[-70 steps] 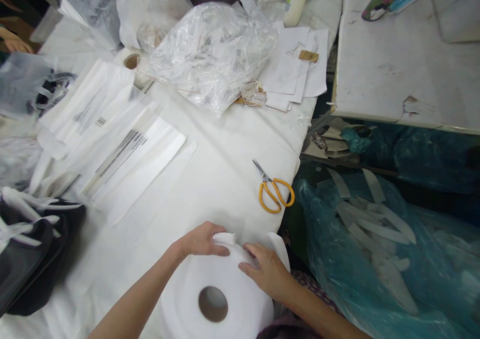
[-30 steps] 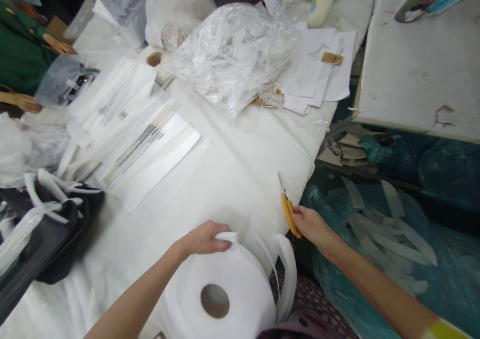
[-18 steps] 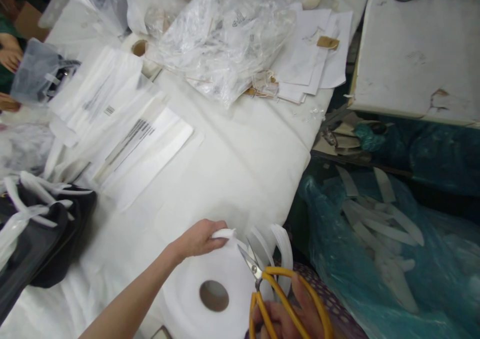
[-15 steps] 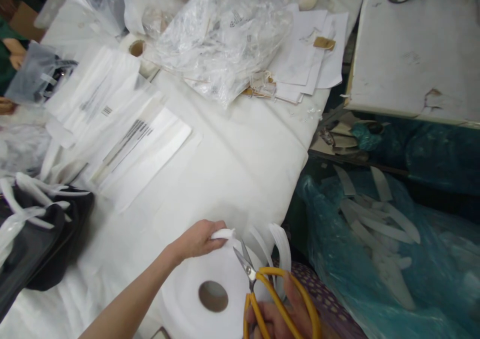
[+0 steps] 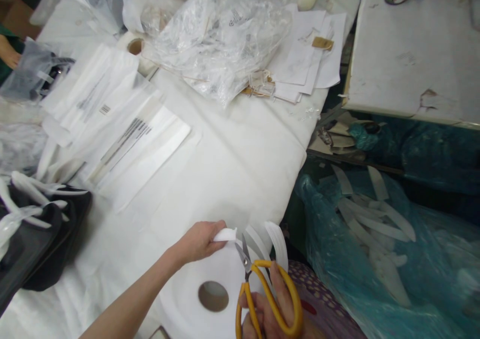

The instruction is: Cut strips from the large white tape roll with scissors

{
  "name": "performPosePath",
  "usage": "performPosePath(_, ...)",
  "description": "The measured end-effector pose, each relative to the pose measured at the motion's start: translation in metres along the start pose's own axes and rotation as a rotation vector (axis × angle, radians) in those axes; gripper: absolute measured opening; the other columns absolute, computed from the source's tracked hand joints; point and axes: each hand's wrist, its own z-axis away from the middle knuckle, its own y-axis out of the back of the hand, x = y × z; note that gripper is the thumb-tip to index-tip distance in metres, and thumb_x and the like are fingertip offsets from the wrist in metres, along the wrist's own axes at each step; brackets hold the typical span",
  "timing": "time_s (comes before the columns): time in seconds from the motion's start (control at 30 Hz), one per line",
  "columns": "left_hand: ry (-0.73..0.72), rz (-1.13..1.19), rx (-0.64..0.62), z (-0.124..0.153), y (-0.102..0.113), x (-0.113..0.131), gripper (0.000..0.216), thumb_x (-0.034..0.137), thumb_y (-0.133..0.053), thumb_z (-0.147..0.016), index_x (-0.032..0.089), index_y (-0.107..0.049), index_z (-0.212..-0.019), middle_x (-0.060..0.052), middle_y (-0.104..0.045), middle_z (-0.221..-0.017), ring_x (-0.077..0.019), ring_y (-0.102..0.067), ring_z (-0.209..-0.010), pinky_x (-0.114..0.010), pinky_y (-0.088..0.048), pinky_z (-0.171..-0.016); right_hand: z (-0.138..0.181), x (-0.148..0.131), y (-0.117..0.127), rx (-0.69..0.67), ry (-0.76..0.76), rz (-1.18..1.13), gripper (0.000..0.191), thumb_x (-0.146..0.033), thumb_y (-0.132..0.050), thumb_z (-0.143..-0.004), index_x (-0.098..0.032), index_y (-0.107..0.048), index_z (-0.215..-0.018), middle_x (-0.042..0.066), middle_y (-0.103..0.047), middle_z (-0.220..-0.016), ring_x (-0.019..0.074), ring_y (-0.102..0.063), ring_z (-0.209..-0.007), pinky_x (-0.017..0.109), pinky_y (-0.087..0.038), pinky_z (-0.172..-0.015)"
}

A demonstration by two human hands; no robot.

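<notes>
The big white roll (image 5: pixel 210 289) lies flat at the near edge of the counter (image 5: pixel 232 164), and the cut looks about to be made, not yet done: the left hand (image 5: pixel 200 239) pinches the loose strip end (image 5: pixel 225 234) against the roll's far rim, while the right hand (image 5: pixel 270 309) is closed through the loops of the yellow scissors (image 5: pixel 262 294), blades barely parted just right of that end. Half a second ago the scissors sat slightly lower; earlier they lay on the counter beyond the roll
</notes>
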Motion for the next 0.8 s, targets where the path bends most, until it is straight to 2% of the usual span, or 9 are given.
performPosePath(0.07,0.008,-0.022,0.009,0.000,-0.001,-0.001,0.008,0.032,-0.044,-0.088,0.024,-0.046,-0.089,0.000,-0.060,-0.077,-0.0189,-0.058,-0.071,-0.027,-0.036,-0.063,-0.004,0.000,-0.005,-0.016,-0.091,-0.236,0.074,-0.093,-0.040,-0.061,-0.025,-0.062,-0.081,-0.001,-0.051,-0.056,0.0135,-0.054,-0.054,0.024,-0.048,-0.058)
performPosePath(0.13,0.019,-0.029,0.016,0.000,-0.002,-0.002,0.008,0.032,-0.044,-0.088,0.024,-0.046,-0.090,0.000,-0.060,-0.077,-0.0193,-0.058,-0.072,-0.027,-0.037,-0.064,-0.007,-0.006,-0.009,-0.032,-0.160,-0.402,0.069,-0.086,-0.058,-0.059,-0.021,-0.061,-0.081,-0.001,-0.054,-0.057,0.0133,-0.056,-0.055,0.023,-0.046,-0.056)
performPosePath(0.23,0.031,-0.024,0.027,0.000,-0.004,-0.005,0.009,0.033,-0.044,-0.089,0.024,-0.047,-0.091,0.000,-0.062,-0.080,-0.0198,-0.060,-0.073,-0.027,-0.038,-0.065,-0.012,-0.018,-0.015,0.020,-0.156,-0.464,0.058,-0.071,-0.073,-0.060,-0.019,-0.060,-0.078,-0.002,-0.053,-0.058,0.0116,-0.054,-0.054,0.023,-0.047,-0.058)
performPosePath(0.3,0.029,-0.025,0.031,0.000,-0.004,-0.006,0.010,0.033,-0.044,-0.090,0.024,-0.047,-0.092,-0.001,-0.063,-0.080,-0.0197,-0.060,-0.073,-0.027,-0.038,-0.065,-0.014,-0.024,-0.017,0.039,-0.150,-0.431,0.057,-0.073,-0.069,-0.064,-0.018,-0.059,-0.077,-0.002,-0.053,-0.058,0.0115,-0.053,-0.053,0.024,-0.047,-0.057)
performPosePath(0.4,0.023,-0.037,0.041,0.000,-0.004,-0.008,0.009,0.032,-0.044,-0.090,0.024,-0.047,-0.091,0.000,-0.062,-0.078,-0.0192,-0.059,-0.071,-0.027,-0.038,-0.063,-0.015,-0.030,-0.017,0.046,-0.161,-0.340,0.064,-0.082,-0.053,-0.071,-0.018,-0.058,-0.079,-0.001,-0.053,-0.055,0.0121,-0.052,-0.050,0.023,-0.043,-0.052)
performPosePath(0.5,0.024,-0.032,0.049,0.001,-0.004,-0.007,0.008,0.031,-0.045,-0.088,0.024,-0.046,-0.091,0.000,-0.061,-0.077,-0.0192,-0.059,-0.070,-0.027,-0.037,-0.063,-0.017,-0.032,-0.013,0.135,-0.209,-0.290,0.068,-0.082,-0.041,-0.078,-0.016,-0.059,-0.078,-0.002,-0.050,-0.052,0.0096,-0.048,-0.046,0.020,-0.039,-0.049)
performPosePath(0.67,0.029,-0.009,0.043,-0.001,-0.004,-0.003,0.008,0.031,-0.047,-0.087,0.024,-0.045,-0.092,0.000,-0.062,-0.078,-0.0202,-0.059,-0.072,-0.028,-0.037,-0.064,-0.026,-0.030,-0.006,0.208,-0.186,-0.271,0.059,-0.072,-0.045,-0.085,-0.016,-0.056,-0.069,-0.006,-0.039,-0.041,0.0051,-0.033,-0.037,0.016,-0.027,-0.041)
performPosePath(0.8,0.063,0.030,0.069,-0.004,-0.005,-0.008,0.009,0.032,-0.046,-0.088,0.024,-0.045,-0.090,0.000,-0.059,-0.077,-0.0194,-0.057,-0.071,-0.028,-0.035,-0.064,-0.021,-0.027,-0.003,0.144,-0.182,-0.225,0.056,-0.071,-0.049,-0.083,-0.016,-0.058,-0.079,-0.003,-0.049,-0.049,0.0081,-0.044,-0.043,0.020,-0.036,-0.047)
